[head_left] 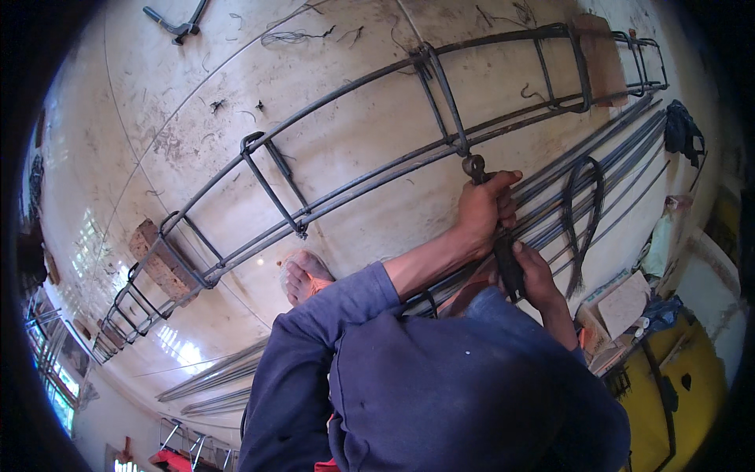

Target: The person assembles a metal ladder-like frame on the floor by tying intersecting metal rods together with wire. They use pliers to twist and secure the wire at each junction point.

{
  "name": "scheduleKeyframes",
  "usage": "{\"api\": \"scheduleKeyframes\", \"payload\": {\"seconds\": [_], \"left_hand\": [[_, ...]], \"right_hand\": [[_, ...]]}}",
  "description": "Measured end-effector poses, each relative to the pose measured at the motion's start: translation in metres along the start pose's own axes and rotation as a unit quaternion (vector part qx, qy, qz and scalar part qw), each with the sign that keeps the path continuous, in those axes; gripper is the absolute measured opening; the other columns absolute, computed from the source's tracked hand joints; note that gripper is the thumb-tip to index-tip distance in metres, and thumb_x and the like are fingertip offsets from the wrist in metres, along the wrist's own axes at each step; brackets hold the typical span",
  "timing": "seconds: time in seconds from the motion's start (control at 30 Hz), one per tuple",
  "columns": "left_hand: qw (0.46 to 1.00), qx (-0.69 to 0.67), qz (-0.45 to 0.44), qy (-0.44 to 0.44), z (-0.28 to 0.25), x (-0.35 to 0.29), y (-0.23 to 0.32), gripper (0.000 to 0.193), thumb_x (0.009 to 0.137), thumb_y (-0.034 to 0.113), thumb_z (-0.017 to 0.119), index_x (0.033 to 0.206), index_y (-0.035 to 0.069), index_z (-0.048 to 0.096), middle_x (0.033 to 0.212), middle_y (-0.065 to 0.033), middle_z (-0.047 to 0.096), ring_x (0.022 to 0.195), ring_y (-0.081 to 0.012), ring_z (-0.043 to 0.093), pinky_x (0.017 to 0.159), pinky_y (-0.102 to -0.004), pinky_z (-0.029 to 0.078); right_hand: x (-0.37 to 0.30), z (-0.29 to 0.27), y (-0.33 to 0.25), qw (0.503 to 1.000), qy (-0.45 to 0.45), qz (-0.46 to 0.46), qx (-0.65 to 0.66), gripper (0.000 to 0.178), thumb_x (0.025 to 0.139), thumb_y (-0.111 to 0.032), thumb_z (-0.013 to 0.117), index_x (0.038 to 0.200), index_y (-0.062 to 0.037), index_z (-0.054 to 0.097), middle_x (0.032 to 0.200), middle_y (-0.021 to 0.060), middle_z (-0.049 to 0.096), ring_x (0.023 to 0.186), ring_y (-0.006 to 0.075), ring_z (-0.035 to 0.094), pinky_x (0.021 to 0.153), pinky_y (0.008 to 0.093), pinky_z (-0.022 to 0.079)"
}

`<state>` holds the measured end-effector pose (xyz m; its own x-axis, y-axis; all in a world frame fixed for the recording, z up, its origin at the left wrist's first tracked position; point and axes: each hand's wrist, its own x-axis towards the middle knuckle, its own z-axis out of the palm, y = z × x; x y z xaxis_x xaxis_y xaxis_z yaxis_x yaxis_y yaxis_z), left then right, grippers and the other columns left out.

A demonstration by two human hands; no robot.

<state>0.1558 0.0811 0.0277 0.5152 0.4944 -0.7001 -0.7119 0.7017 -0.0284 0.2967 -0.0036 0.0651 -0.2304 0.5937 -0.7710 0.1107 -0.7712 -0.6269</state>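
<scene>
A long rebar cage (358, 190) of dark bars and rectangular stirrups runs across the floor in front of me. A pair of dark pincers (473, 166) has its rounded head up against the near bar, right by a stirrup corner. My left hand (489, 206) is wrapped around the pincers below the head, with the index finger stretched outward. Lower down, my right hand (538, 277) closes on the black handle end (510, 269); some of its fingers are hidden. Whether the jaws hold tie wire is too small to make out.
Bricks prop the cage at the left (163, 263) and right (599, 59). Loose steel rods (621, 145) lie beside my hands, with a looped bundle of tie wire (572, 212) across them. A bent metal tool (181, 30) rests at the far left. My bare foot (303, 275) is near the cage.
</scene>
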Motion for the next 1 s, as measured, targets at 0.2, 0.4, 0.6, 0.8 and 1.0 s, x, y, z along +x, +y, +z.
{"api": "scheduleKeyframes", "payload": {"seconds": [0.2, 0.4, 0.6, 0.8, 1.0], "left_hand": [[0.996, 0.003, 0.045, 0.071, 0.01, 0.003, -0.003, 0.013, 0.08, 0.016, 0.057, 0.072, 0.011, 0.047, 0.051, 0.0042, 0.027, 0.04, -0.0099, 0.025, 0.04, -0.0279, 0.02], [0.983, 0.057, 0.105, 0.142, 0.009, 0.013, -0.011, 0.02, 0.076, 0.016, 0.061, 0.062, 0.004, 0.052, 0.048, -0.0005, 0.04, 0.039, -0.0122, 0.035, 0.038, -0.0297, 0.026], [0.97, 0.158, 0.106, 0.151, 0.002, 0.01, -0.005, 0.025, 0.073, 0.022, 0.066, 0.061, 0.005, 0.053, 0.051, -0.0014, 0.044, 0.044, -0.0134, 0.041, 0.042, -0.0303, 0.03], [0.99, 0.113, 0.062, 0.063, -0.01, -0.003, 0.005, 0.022, 0.076, 0.022, 0.067, 0.067, 0.01, 0.051, 0.059, 0.0023, 0.041, 0.051, -0.0098, 0.036, 0.05, -0.0264, 0.03], [0.995, 0.08, 0.036, 0.046, -0.008, 0.001, 0.008, 0.027, 0.076, 0.018, 0.066, 0.059, 0.011, 0.046, 0.05, 0.0022, 0.038, 0.04, -0.0093, 0.034, 0.039, -0.0258, 0.025]], "right_hand": [[-0.017, 0.032, -0.032, 0.871, 0.168, -0.095, -0.452, 0.051, 0.088, -0.026, 0.051, 0.128, 0.0025, 0.038, 0.107, 0.0251, 0.054, 0.095, 0.0387, 0.057, 0.079, 0.0406, 0.047], [-0.007, 0.041, -0.003, 0.793, 0.266, -0.14, -0.53, 0.047, 0.088, -0.023, 0.048, 0.128, 0.0014, 0.039, 0.112, 0.0251, 0.053, 0.097, 0.041, 0.056, 0.078, 0.0436, 0.047], [0.004, 0.032, 0.021, 0.806, 0.25, -0.232, -0.484, 0.044, 0.093, -0.03, 0.04, 0.124, 0.002, 0.043, 0.1, 0.0244, 0.057, 0.084, 0.037, 0.058, 0.07, 0.0403, 0.049], [0.006, 0.009, 0.031, 0.948, -0.065, 0.04, 0.309, 0.041, 0.095, -0.035, 0.036, 0.097, 0.0022, 0.053, 0.068, 0.0146, 0.055, 0.056, 0.0179, 0.054, 0.052, 0.0276, 0.046], [0.012, 0.008, 0.032, 0.981, -0.009, 0.019, 0.192, 0.038, 0.094, -0.032, 0.041, 0.095, 0.0033, 0.056, 0.076, 0.0171, 0.057, 0.066, 0.026, 0.055, 0.063, 0.0362, 0.046]]}}
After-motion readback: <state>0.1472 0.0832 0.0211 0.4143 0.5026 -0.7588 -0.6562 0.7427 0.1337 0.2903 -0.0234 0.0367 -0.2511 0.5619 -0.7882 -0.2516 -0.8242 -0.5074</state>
